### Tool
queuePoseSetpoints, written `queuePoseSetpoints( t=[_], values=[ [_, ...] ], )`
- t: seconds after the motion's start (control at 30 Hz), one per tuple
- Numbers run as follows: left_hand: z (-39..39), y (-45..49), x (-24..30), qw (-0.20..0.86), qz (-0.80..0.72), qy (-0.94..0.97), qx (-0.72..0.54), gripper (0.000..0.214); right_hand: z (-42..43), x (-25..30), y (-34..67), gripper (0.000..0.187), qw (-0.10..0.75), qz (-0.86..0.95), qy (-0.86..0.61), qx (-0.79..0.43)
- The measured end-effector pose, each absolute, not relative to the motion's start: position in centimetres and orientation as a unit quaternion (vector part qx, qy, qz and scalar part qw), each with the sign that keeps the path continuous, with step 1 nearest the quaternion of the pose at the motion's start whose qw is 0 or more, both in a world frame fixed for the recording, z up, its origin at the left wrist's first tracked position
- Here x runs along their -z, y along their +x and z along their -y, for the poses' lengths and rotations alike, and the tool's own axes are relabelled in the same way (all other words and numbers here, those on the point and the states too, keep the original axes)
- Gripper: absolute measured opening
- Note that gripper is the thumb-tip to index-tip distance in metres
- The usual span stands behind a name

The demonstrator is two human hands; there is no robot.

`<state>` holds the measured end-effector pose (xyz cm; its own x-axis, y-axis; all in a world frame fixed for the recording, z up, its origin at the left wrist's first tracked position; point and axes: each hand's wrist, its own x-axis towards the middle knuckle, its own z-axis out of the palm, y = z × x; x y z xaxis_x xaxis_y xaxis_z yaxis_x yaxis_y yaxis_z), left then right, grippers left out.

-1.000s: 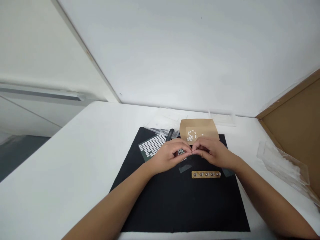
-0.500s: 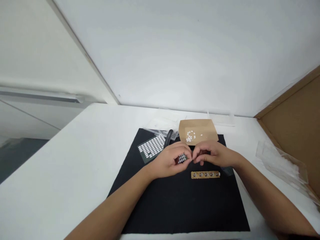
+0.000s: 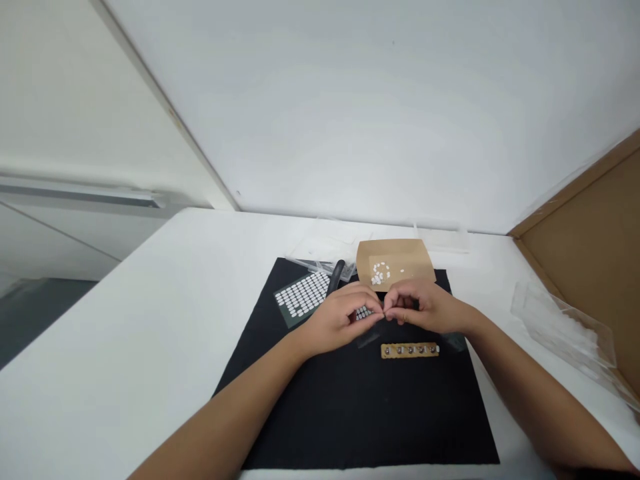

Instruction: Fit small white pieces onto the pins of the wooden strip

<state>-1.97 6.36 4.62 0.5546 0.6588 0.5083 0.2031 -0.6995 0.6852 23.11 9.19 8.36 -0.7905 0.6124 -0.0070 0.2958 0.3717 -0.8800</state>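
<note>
My left hand (image 3: 345,317) and my right hand (image 3: 423,307) meet over the black mat, thumbs and fingers pinched with their tips nearly touching. Whatever lies between the fingertips is too small to make out. A faint clear film (image 3: 369,341) shows just below my left fingers. Nearer to me, a narrow tan strip (image 3: 410,351) carries a row of several round metal pieces, with a small white piece at its right end. Left of my left hand lies a dark green sheet (image 3: 286,311) with rows of white oval stickers, partly covered by that hand. A black curved handle (image 3: 336,277) rests across it.
Behind my hands stands a brown paper tray (image 3: 415,260) with several small white ovals in it. Clear plastic bags (image 3: 325,243) lie at the back, and clear plastic cases (image 3: 565,327) at the right. A brown board (image 3: 595,247) borders the right side.
My left thumb and fingers have straightened and closed into a flatter pinch. My right fingers have drawn closer together. The clear film now shows below my left hand.
</note>
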Motion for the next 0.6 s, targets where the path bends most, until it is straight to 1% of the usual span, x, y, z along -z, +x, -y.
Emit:
queuePoseSetpoints(
  t=[0.13,0.33,0.6],
  values=[
    [-6.6,-2.1,-4.4,0.291,-0.257,0.83,-0.4,0.015,-9.0,-8.6,22.9,0.012,0.15,0.834,-0.29,-0.444],
    [-7.2,-2.7,-3.9,0.299,-0.239,0.828,-0.41,0.01,-8.4,-8.6,22.5,0.013,0.127,0.874,-0.281,-0.375],
    [-7.6,-2.9,-3.6,0.347,-0.246,0.8,-0.424,0.01,-8.0,-7.9,22.2,0.013,0.135,0.881,-0.278,-0.359]
  ],
)
